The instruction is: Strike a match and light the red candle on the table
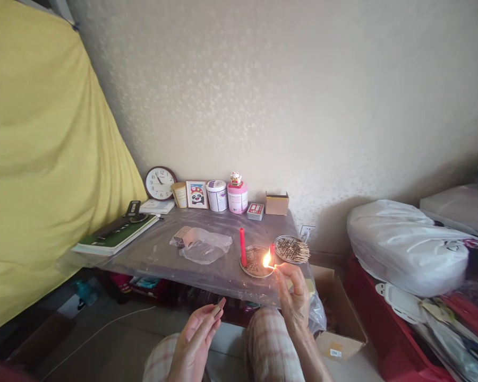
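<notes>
My right hand pinches a burning match, its flame at the rim of a round metal tray on the low table. A tall red candle stands upright on the tray's left side and a short red candle stands right beside the flame. My left hand is lower, over my knees, with its fingers closed on a small matchbox. A second round tray with a pile of thin sticks lies to the right of the first.
A crumpled plastic bag lies mid-table; books sit at the left. A clock, tins and small boxes line the wall. Yellow fabric hangs left. A cardboard box and white bundle are on the right.
</notes>
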### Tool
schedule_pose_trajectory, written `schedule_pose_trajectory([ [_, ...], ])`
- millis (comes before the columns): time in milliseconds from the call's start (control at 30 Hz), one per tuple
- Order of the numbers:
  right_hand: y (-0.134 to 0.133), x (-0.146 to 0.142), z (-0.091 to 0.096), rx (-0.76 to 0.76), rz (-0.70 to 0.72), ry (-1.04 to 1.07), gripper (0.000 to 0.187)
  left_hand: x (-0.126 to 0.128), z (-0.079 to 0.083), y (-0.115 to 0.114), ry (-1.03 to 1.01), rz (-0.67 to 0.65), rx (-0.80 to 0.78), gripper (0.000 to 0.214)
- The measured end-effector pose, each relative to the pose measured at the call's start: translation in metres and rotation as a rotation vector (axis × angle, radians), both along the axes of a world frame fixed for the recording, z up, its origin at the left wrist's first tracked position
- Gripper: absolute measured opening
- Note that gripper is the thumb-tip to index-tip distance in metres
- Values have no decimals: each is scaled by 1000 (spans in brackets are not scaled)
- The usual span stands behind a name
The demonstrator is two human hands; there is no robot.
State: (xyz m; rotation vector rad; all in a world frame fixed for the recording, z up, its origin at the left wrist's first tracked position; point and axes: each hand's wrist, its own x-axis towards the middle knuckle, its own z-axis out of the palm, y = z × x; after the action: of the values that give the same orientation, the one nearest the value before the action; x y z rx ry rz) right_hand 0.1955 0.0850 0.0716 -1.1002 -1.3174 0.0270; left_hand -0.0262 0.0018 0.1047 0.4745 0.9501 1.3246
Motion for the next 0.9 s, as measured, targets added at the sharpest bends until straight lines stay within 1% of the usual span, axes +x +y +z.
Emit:
schedule_pose_trajectory([
  [67,3,2,0,19,6,10,13,-3,-4,2,-3,-24,-12,27],
  [133,6,4,-1,27,0,17,14,-2,-11,4,5,-16,-13,26],
  [267,9,8,-1,26,-8,22,12,4,-28,4,9,76,4,27],
  [433,10,13,3,8,-3,28,13,3,-41,3,37,77,31,32],
  [600,18,19,2,37,-42,37,16,-2,-53,8,54,59,12,32],
  [767,27,24,-1,-4,-22,101,20,-4,-65,13,64,74,6,33],
  [900,32,27,-3,-74,16,194,25,-5,-70,16,55,88,-13,35],
])
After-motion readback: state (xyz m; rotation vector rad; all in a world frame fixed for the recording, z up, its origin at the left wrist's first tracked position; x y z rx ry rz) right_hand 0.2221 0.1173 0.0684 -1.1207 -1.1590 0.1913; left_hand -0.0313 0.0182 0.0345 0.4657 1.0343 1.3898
